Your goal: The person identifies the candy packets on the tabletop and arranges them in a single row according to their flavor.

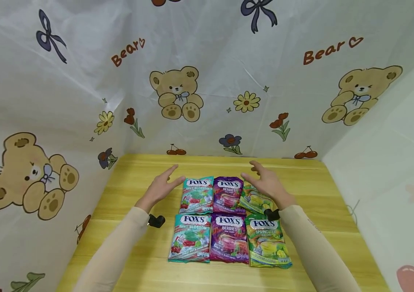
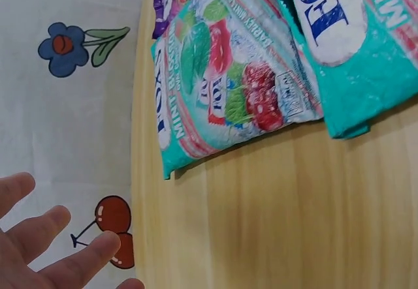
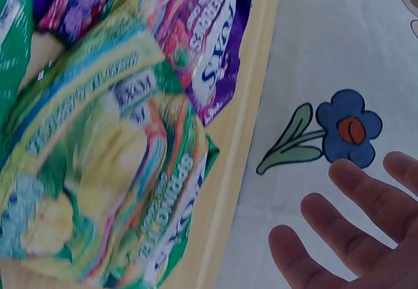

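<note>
Candy bags lie on the table in two rows of three. On the left are two teal mint blossom bags, a back one (image 1: 197,196) and a front one (image 1: 190,239). Purple berries bags, back (image 1: 227,195) and front (image 1: 229,239), fill the middle. On the right, the back green-yellow spring tea bag (image 3: 104,165) lies tilted, and the front one (image 1: 268,243) is straighter. My left hand (image 1: 160,187) hovers left of the back mint bag, fingers spread, holding nothing. Over the tilted spring tea bag, my right hand (image 1: 268,183) is raised with relaxed fingers and holds nothing, partly hiding it.
The wood-grain table (image 1: 145,251) meets a white wall sheet (image 1: 214,134) printed with bears and flowers along its back edge. Similar sheeting stands on the left and right sides. A thin cord (image 1: 354,210) shows by the right edge.
</note>
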Demonstrator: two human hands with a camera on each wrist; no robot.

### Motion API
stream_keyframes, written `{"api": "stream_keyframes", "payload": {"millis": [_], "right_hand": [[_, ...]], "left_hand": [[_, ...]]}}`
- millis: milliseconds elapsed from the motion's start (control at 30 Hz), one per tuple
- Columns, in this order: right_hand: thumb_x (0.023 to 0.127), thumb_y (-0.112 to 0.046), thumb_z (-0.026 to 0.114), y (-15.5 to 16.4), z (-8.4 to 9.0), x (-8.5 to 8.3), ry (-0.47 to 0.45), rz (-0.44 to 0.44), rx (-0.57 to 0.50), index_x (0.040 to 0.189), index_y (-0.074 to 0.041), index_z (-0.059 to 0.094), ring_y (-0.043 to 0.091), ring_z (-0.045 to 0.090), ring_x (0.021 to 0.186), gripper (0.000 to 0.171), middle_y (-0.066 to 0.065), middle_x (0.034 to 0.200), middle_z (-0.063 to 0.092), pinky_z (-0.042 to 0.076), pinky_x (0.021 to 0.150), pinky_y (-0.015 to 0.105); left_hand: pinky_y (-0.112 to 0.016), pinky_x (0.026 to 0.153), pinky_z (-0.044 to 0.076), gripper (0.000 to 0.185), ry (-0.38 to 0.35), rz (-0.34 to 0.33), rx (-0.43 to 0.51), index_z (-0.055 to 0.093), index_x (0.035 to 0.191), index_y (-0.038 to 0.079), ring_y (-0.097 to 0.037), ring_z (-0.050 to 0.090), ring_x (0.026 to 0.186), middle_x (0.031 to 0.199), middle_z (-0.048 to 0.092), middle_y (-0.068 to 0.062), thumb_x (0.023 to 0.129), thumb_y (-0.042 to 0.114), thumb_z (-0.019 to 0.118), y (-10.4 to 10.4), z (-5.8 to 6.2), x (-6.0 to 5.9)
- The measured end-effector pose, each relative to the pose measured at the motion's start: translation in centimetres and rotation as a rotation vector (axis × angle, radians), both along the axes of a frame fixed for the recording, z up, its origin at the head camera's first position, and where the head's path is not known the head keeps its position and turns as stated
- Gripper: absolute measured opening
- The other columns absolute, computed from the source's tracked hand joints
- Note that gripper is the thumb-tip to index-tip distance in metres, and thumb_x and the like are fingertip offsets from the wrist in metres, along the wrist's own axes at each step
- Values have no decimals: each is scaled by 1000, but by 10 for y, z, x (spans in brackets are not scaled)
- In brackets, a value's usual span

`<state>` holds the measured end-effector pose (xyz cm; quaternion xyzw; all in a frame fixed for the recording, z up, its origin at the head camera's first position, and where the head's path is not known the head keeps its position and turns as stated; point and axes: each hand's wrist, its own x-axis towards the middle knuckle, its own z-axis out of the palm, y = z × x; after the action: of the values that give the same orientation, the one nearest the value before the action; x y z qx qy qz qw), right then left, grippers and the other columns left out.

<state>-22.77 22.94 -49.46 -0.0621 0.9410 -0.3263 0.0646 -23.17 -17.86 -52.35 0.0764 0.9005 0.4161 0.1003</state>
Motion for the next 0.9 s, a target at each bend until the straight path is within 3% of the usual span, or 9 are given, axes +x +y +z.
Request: {"api": "stream_keyframes", "payload": {"millis": [400,567,767,900], "right_hand": [[96,-74,50,-37,-21,8,-30,-3,-148,160,-16,35,40,60,128,87,20,144,60,51,105,61],[95,-76,50,-51,-29,11,-56,-10,-210,158,-17,39,39,59,130,87,18,143,61,51,105,60],[98,-70,50,-67,-38,17,-79,0,-246,156,-17,43,37,59,131,79,15,140,63,50,107,58],[98,-68,52,-78,-44,19,-105,-12,-276,156,-14,44,38,60,130,80,16,142,62,50,108,60]], "left_hand": [[-64,112,44,86,-90,50,121,29,163,34,-45,49,141,166,36,-12,92,77,54,9,-19,8],[-65,114,42,91,-105,67,133,29,163,31,-47,47,142,163,41,-14,90,77,57,13,-27,9],[-65,117,38,86,-123,90,124,31,163,23,-44,42,146,159,47,-15,94,60,67,15,-39,11],[-63,117,39,88,-136,111,135,37,161,21,-42,42,147,156,50,-14,90,62,71,16,-44,13]]}}
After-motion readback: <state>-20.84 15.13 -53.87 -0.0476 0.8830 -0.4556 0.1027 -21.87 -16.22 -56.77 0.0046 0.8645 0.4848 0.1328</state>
